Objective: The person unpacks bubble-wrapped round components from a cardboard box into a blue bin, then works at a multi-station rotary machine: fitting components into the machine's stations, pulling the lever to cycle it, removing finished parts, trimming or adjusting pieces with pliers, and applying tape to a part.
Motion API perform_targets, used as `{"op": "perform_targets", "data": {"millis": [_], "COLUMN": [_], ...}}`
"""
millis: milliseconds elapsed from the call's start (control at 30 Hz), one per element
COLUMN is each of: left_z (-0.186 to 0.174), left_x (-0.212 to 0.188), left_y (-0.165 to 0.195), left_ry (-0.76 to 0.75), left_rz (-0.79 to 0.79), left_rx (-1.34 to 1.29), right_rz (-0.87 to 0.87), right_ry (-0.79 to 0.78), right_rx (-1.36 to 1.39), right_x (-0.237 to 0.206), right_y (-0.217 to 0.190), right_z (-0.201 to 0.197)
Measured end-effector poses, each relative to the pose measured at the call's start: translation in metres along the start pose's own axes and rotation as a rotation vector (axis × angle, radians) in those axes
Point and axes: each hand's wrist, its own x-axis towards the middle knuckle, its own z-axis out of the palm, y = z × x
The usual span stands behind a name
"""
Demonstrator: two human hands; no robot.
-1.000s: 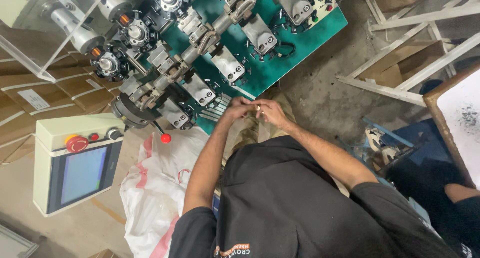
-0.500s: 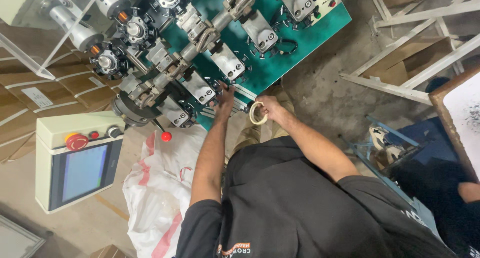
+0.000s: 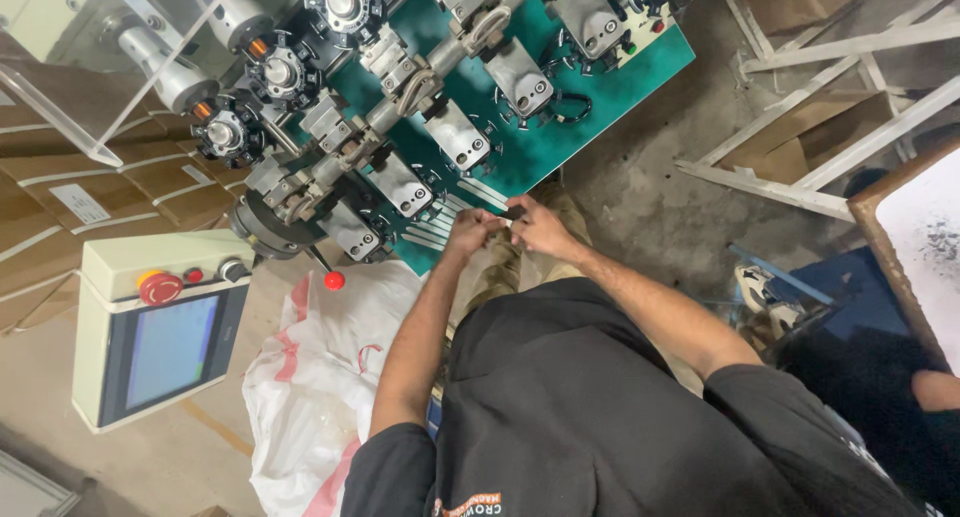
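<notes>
- Small part, too small to identify, pinched between both hands at the lower edge of the green machine plate.
- Control panel far left.
- Left hand: grip narrow.
- Right hand: grip narrow, touching left.

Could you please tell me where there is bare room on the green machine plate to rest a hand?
Little room on the green plate: only its near edge by the white stripes, where left hand and right hand meet. Grey blocks and black coil heads crowd the rest.
</notes>
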Motion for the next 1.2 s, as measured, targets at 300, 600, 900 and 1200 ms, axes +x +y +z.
{"op": "perform_targets", "data": {"millis": [300,600,900,1200], "left_z": [-0.018,-0.013,0.0,-0.055], "left_x": [0.016,0.001,-0.012,0.005], "left_y": [0.011,0.012,-0.016,-0.014], "left_ry": [0.458,0.479,0.157,0.16], "left_rz": [0.327,0.154,-0.031,-0.012], "left_rx": [-0.077,0.348,0.03,0.156], "right_rz": [0.314,0.003,0.019,-0.122], "right_ry": [0.071,0.24,0.0,0.057], "right_rx": [0.472,-0.08,-0.024,0.066], "right_x": [0.035,0.016,0.007,0.015], "right_y": [0.02,0.021,0.027,0.044], "right_z": [0.013,0.008,0.007,0.019]}}
